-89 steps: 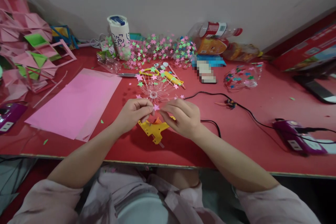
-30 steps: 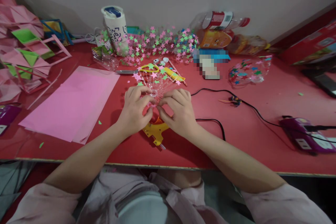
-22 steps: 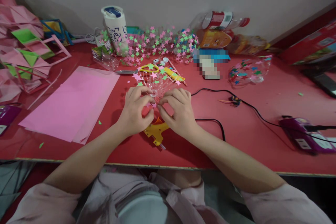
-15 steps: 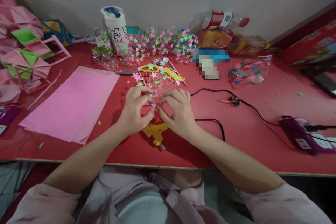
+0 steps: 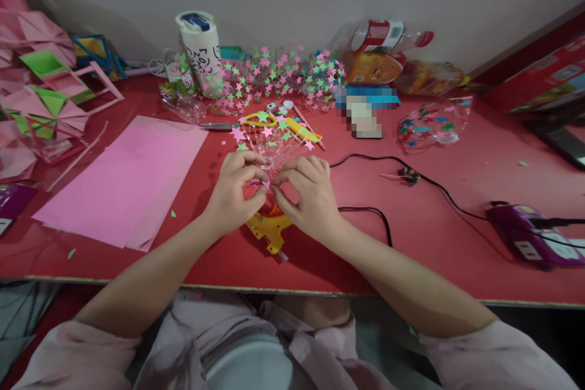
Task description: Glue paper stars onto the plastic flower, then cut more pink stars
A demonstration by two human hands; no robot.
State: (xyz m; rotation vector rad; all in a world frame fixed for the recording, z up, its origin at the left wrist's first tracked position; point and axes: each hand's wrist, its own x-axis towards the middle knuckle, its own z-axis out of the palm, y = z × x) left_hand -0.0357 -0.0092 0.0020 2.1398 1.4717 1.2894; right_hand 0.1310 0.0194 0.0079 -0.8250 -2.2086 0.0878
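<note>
Over the red table, my left hand (image 5: 236,191) is closed in a pinch, with a small pink paper star (image 5: 267,183) at its fingertips. Just opposite, my right hand (image 5: 311,192) is also pinched; whatever lies between its thumb and fingers is too small to make out. Beyond both hands sits a clear plastic piece (image 5: 269,161) with thin spread strips, several ending in pink and green stars (image 5: 266,131). A yellow glue gun (image 5: 269,231) lies beneath my hands, partly hidden by them.
Pink paper sheets (image 5: 123,183) lie left. Yellow-handled scissors (image 5: 258,119) and a yellow cutter (image 5: 299,129) are behind the hands. A black cord (image 5: 388,157) runs right to a purple power strip (image 5: 525,231). Bottles (image 5: 381,35) and a white tumbler (image 5: 200,52) stand along the wall.
My left thumb and fingertips have shifted very slightly left, opening a little more gap from the right hand. Everything else on the table stays in place.
</note>
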